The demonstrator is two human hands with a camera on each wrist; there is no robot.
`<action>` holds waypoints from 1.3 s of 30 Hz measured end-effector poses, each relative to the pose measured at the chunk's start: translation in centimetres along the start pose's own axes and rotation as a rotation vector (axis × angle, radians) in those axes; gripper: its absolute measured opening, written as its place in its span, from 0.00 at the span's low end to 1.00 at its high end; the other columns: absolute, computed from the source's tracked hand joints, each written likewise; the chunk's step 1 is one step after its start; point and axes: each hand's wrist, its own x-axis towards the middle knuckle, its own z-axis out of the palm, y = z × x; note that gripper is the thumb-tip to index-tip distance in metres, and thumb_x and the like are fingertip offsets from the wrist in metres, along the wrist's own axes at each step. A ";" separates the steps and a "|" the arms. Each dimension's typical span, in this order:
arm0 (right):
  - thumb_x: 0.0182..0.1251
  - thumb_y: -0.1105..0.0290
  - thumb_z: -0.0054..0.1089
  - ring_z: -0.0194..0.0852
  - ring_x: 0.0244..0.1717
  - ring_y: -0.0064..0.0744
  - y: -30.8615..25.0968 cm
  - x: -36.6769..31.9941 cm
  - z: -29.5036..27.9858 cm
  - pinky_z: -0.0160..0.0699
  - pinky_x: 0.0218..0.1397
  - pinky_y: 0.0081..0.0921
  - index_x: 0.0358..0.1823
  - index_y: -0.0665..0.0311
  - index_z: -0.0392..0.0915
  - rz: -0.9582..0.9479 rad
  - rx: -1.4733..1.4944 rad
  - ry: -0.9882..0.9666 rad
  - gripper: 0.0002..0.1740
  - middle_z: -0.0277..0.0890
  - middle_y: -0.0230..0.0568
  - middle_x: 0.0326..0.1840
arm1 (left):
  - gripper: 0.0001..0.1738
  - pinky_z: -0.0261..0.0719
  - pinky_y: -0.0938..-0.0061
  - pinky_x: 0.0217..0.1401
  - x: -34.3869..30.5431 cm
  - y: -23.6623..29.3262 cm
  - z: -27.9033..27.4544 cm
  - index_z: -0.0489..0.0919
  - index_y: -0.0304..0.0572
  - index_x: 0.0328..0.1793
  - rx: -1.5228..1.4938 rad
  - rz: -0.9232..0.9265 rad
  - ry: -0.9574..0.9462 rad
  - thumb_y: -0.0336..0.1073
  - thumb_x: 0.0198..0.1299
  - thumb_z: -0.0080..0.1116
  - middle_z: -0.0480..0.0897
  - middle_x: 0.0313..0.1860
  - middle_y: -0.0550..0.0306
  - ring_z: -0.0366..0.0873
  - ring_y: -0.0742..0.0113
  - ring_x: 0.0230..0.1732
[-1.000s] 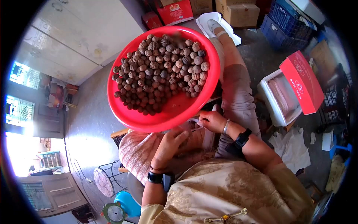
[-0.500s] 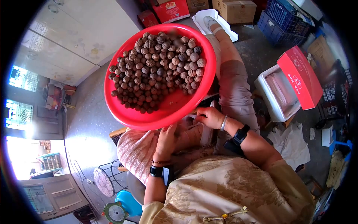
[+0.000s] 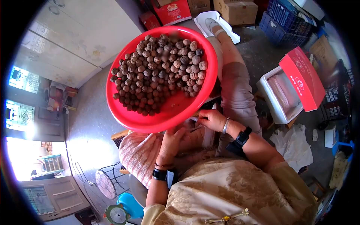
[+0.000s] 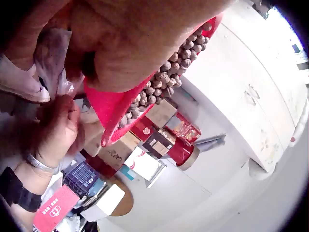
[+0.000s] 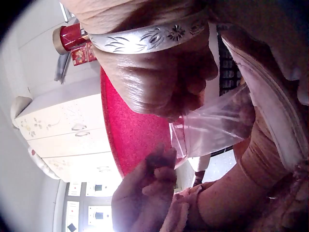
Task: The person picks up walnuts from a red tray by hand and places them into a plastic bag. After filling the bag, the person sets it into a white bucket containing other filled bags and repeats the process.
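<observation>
A clear plastic bag point(image 5: 212, 130) is stretched between the two hands, just below the near rim of a red basin point(image 3: 176, 122). The right hand point(image 3: 214, 120) pinches the bag with curled fingers, as the left wrist view also shows for this hand point(image 4: 60, 128). Opposite it, the left hand point(image 3: 170, 144) has bent fingers at the bag's edge; the right wrist view shows this hand point(image 5: 145, 193) gripping there. Many brown walnuts point(image 3: 153, 75) fill much of the basin. The fingertips are partly hidden in the head view.
A pink towel point(image 3: 138, 153) lies over the lap on the left. To the right are an uncovered white box point(image 3: 266, 84) with a red lid point(image 3: 303, 80) and a crumpled white sheet point(image 3: 294, 148). Blue crates point(image 3: 283, 30) and cartons point(image 3: 240, 13) stand behind.
The left hand has moved from a more spread pose to lie closer under the basin rim, with small shifts since. The right hand stays nearly in place. The basin's position in view shifts slightly.
</observation>
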 end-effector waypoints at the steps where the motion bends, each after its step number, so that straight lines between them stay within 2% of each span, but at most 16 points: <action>1: 0.66 0.67 0.66 0.83 0.33 0.33 0.0 0.0 0.0 0.80 0.41 0.30 0.36 0.63 0.80 -0.004 -0.004 0.004 0.07 0.83 0.43 0.30 | 0.09 0.73 0.81 0.33 0.1 0.0 0.0 0.79 0.36 0.49 0.075 0.019 0.007 0.27 0.63 0.56 0.80 0.37 0.64 0.75 0.76 0.33; 6: 0.66 0.66 0.65 0.84 0.36 0.37 -0.1 -0.1 0.0 0.81 0.42 0.32 0.36 0.62 0.81 -0.023 -0.005 0.028 0.07 0.84 0.44 0.33 | 0.09 0.74 0.79 0.32 -0.1 1.3 0.9 0.78 0.35 0.49 0.300 0.100 0.014 0.27 0.63 0.57 0.79 0.31 0.63 0.74 0.75 0.29; 9: 0.66 0.65 0.65 0.84 0.36 0.38 0.0 -0.1 -0.1 0.81 0.42 0.33 0.37 0.62 0.80 -0.027 0.000 0.017 0.08 0.84 0.45 0.34 | 0.10 0.76 0.77 0.32 0.7 -0.4 0.0 0.78 0.34 0.49 0.253 0.014 0.001 0.27 0.63 0.56 0.79 0.29 0.62 0.75 0.74 0.29; 11: 0.66 0.65 0.65 0.84 0.36 0.39 -0.2 -0.1 -0.1 0.81 0.42 0.33 0.37 0.61 0.80 -0.059 -0.024 0.036 0.07 0.83 0.46 0.34 | 0.18 0.78 0.79 0.43 0.9 -1.5 -0.8 0.76 0.35 0.61 0.290 -0.078 -0.054 0.25 0.65 0.53 0.81 0.49 0.59 0.78 0.73 0.43; 15: 0.65 0.66 0.64 0.83 0.34 0.40 0.8 -0.1 0.3 0.80 0.41 0.33 0.36 0.61 0.79 -0.055 0.015 0.066 0.07 0.81 0.46 0.32 | 0.18 0.79 0.79 0.43 0.5 -1.4 -0.7 0.77 0.35 0.62 0.365 -0.076 -0.055 0.25 0.66 0.54 0.82 0.50 0.59 0.78 0.73 0.43; 17: 0.66 0.62 0.63 0.80 0.34 0.51 0.8 0.0 0.1 0.77 0.39 0.41 0.34 0.62 0.77 -0.018 0.026 0.002 0.10 0.79 0.49 0.30 | 0.15 0.78 0.80 0.44 -0.3 0.1 -0.5 0.79 0.35 0.60 0.498 -0.066 -0.197 0.27 0.68 0.56 0.83 0.48 0.60 0.78 0.74 0.43; 20: 0.64 0.62 0.64 0.79 0.32 0.51 0.3 -0.3 0.2 0.76 0.37 0.42 0.33 0.62 0.77 -0.003 0.056 0.048 0.11 0.78 0.49 0.28 | 0.13 0.78 0.80 0.45 -1.5 7.1 2.6 0.81 0.35 0.57 0.570 -0.092 -0.310 0.29 0.69 0.57 0.84 0.45 0.60 0.78 0.76 0.43; 23: 0.63 0.62 0.66 0.78 0.31 0.52 0.5 -0.2 0.5 0.74 0.35 0.44 0.31 0.62 0.76 -0.033 0.076 0.091 0.12 0.78 0.49 0.27 | 0.11 0.78 0.81 0.46 -1.1 12.4 4.5 0.81 0.34 0.55 0.507 -0.144 -0.260 0.29 0.69 0.58 0.84 0.43 0.61 0.77 0.79 0.43; 25: 0.64 0.63 0.65 0.79 0.32 0.53 1.1 0.1 0.8 0.74 0.35 0.45 0.31 0.62 0.77 -0.109 0.020 0.110 0.11 0.78 0.49 0.28 | 0.11 0.77 0.81 0.42 1.0 14.5 5.0 0.81 0.34 0.54 0.528 -0.101 -0.263 0.30 0.68 0.58 0.84 0.42 0.62 0.77 0.79 0.40; 27: 0.63 0.62 0.64 0.79 0.33 0.55 1.4 0.1 0.8 0.74 0.36 0.46 0.31 0.62 0.77 -0.099 0.022 0.100 0.11 0.78 0.50 0.28 | 0.12 0.77 0.80 0.39 3.6 16.0 5.4 0.81 0.35 0.54 0.767 0.146 -0.216 0.31 0.67 0.59 0.83 0.39 0.63 0.77 0.78 0.36; 31: 0.63 0.61 0.64 0.79 0.35 0.56 2.2 0.4 1.3 0.75 0.37 0.48 0.30 0.62 0.77 -0.083 0.024 0.131 0.12 0.79 0.50 0.28 | 0.12 0.76 0.79 0.36 9.7 15.9 5.3 0.80 0.37 0.54 0.834 0.221 -0.143 0.31 0.66 0.59 0.82 0.35 0.63 0.76 0.77 0.33; 33: 0.61 0.62 0.63 0.79 0.35 0.56 2.2 0.4 1.2 0.75 0.37 0.50 0.29 0.62 0.77 -0.111 -0.009 0.141 0.11 0.79 0.50 0.28 | 0.11 0.76 0.78 0.36 13.6 13.9 4.3 0.80 0.37 0.54 0.930 0.473 -0.119 0.30 0.66 0.59 0.80 0.33 0.63 0.75 0.76 0.32; 35: 0.60 0.63 0.63 0.79 0.35 0.57 2.0 0.4 1.2 0.75 0.38 0.50 0.28 0.62 0.78 -0.111 -0.022 0.158 0.10 0.79 0.50 0.28 | 0.12 0.76 0.78 0.36 16.4 12.9 4.2 0.79 0.38 0.53 0.975 0.430 -0.116 0.30 0.65 0.60 0.81 0.35 0.60 0.76 0.75 0.31; 37: 0.59 0.64 0.63 0.79 0.35 0.57 1.9 0.4 1.1 0.75 0.39 0.50 0.28 0.62 0.78 -0.151 -0.030 0.178 0.09 0.79 0.50 0.28 | 0.15 0.78 0.75 0.38 18.5 12.1 4.6 0.79 0.40 0.55 1.088 0.537 -0.051 0.31 0.62 0.63 0.82 0.37 0.56 0.78 0.71 0.34; 38: 0.59 0.64 0.63 0.79 0.35 0.57 1.8 0.4 1.0 0.75 0.39 0.50 0.28 0.62 0.78 -0.151 -0.029 0.181 0.09 0.79 0.50 0.28 | 0.18 0.80 0.70 0.41 19.6 11.8 4.7 0.79 0.41 0.56 1.142 0.623 -0.034 0.32 0.59 0.65 0.83 0.39 0.52 0.81 0.63 0.37; 39: 0.59 0.64 0.62 0.79 0.36 0.57 1.7 0.4 0.9 0.75 0.40 0.50 0.28 0.62 0.78 -0.159 -0.039 0.177 0.09 0.79 0.49 0.28 | 0.18 0.80 0.70 0.41 20.3 11.8 5.1 0.79 0.41 0.56 1.143 0.625 -0.038 0.32 0.59 0.65 0.83 0.39 0.52 0.81 0.63 0.37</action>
